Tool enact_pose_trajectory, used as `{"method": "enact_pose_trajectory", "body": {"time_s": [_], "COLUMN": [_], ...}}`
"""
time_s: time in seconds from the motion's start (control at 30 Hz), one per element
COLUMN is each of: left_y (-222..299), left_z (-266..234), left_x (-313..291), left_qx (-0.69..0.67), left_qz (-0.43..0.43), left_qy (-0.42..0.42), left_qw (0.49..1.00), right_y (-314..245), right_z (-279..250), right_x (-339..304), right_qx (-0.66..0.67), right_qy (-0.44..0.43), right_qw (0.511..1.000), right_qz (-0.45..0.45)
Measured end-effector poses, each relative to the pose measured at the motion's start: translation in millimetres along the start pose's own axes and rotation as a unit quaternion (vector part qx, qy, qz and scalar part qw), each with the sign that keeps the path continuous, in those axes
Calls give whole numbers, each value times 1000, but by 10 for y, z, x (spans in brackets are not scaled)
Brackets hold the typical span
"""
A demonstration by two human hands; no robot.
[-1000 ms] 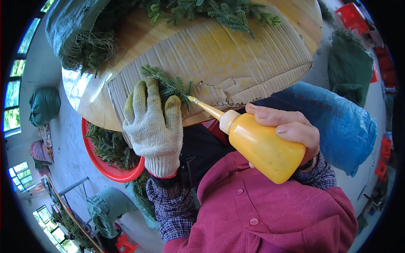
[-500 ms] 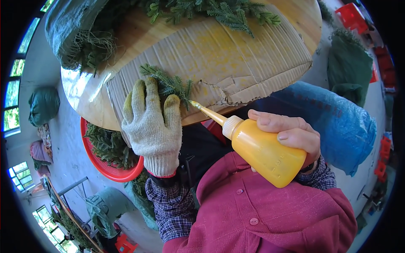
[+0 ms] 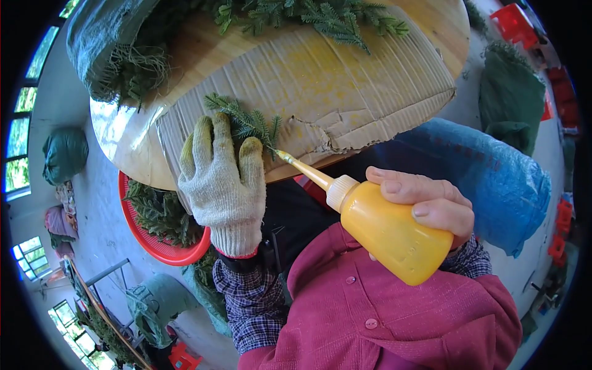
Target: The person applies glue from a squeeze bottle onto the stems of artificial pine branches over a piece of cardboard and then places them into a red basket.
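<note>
My left hand (image 3: 223, 176), in a pale knit glove with yellow-stained fingertips, lies with its fingers stretched out over the near left part of a cardboard sheet (image 3: 376, 80). A small green fir sprig (image 3: 250, 123) lies beside its thumb, partly covered by the fingers. Bare, my right hand (image 3: 431, 203) is wrapped round a squeeze bottle (image 3: 391, 237) of yellow liquid. The bottle is tilted, its tapered nozzle pointing up and left. The yellow-coated tip is close to the sprig's cut end; whether they touch I cannot tell.
More fir branches (image 3: 308, 18) lie along the far side of the round wooden table (image 3: 447, 31). A green sack (image 3: 102, 49) rests at far left. Below the table edge stands a red basket (image 3: 126, 216) of greenery. A blue plastic sack (image 3: 487, 179) is at right.
The bottle and my right hand have shifted slightly right and down, the nozzle tip staying near the sprig's end. My left hand and the sprig are almost unmoved.
</note>
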State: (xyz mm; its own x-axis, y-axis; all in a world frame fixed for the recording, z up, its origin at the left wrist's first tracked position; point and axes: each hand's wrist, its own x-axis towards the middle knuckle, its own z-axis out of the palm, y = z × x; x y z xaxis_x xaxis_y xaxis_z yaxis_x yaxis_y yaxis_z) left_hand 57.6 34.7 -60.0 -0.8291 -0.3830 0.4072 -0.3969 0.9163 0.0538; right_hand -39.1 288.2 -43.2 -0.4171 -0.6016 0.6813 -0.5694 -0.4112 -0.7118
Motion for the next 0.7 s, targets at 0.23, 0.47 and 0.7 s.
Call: {"method": "enact_pose_trajectory", "body": {"time_s": [0.23, 0.47, 0.7], "left_y": [-42, -19, -14], "left_z": [106, 56, 44], "left_x": [-11, 27, 28], "left_qx": [-21, -20, -19], "left_qz": [8, 2, -7], "left_qy": [47, 43, 30], "left_qw": [999, 999, 999], "right_y": [15, -11, 17], "right_z": [-25, -34, -65], "right_x": [-5, 23, 10], "right_qx": [-22, -35, -26], "right_qy": [-21, -40, -50], "right_qw": [999, 998, 998], "right_qz": [12, 24, 24]}}
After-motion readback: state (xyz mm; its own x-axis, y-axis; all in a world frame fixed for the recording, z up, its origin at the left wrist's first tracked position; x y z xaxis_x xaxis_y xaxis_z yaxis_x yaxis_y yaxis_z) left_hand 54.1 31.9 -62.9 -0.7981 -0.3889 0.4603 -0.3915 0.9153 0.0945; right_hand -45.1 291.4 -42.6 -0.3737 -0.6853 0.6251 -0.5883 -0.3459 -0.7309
